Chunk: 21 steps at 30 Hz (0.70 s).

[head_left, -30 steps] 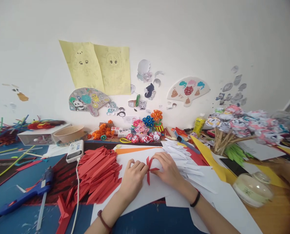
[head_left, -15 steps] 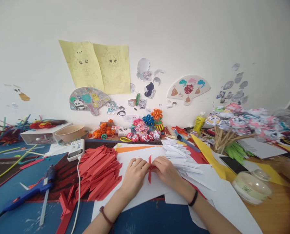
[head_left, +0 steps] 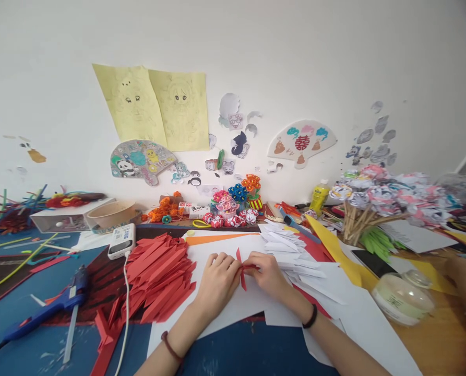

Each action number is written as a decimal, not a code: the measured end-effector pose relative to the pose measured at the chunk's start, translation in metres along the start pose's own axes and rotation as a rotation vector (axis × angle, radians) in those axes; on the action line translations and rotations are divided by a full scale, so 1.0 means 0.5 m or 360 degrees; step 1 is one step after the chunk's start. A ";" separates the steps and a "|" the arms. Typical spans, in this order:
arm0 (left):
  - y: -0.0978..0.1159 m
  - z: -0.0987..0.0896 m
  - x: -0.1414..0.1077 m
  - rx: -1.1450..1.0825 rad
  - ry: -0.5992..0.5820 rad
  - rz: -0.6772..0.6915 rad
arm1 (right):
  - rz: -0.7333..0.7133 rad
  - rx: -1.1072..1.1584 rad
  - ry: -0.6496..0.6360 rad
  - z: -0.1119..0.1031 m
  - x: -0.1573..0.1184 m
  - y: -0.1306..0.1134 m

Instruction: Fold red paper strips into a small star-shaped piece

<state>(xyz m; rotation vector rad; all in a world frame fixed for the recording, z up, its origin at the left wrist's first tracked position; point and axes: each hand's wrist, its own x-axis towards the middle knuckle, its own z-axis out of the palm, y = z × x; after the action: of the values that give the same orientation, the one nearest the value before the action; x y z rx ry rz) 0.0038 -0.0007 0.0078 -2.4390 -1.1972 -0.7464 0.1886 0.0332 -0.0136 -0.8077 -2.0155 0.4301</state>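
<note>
Left hand (head_left: 218, 275) and right hand (head_left: 267, 272), fingers closed, are pinching crossed red paper strips (head_left: 240, 268) mid-desk; pressing creases flat on the white sheet (head_left: 233, 308) is advisable.

Both forearms are bare, with no sleeves reaching into view. The left hand (head_left: 217, 279) has a thin dark red cord bracelet around its wrist, sitting snug and showing a small knot or bead on the upper side. The right hand (head_left: 267, 274) has 1 narrow black band around its wrist, plain and smooth like a hair tie. No rings or watch show on either hand, and the fingernails look short and unpainted.
</note>
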 end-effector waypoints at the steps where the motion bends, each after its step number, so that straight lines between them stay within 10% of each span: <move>1: 0.002 0.000 0.000 0.0010 0.0009 0.0016 | 0.0011 -0.0008 0.0030 0.003 -0.001 0.000; 21: 0.013 0.013 -0.005 -0.0099 -0.0060 -0.0009 | -0.0309 -0.0645 -0.0163 -0.009 -0.007 0.022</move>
<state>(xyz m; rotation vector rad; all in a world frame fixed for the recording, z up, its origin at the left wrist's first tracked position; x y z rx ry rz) 0.0096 -0.0027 0.0005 -2.5119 -1.2126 -0.7528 0.1981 0.0385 -0.0196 -0.8317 -2.2888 -0.0541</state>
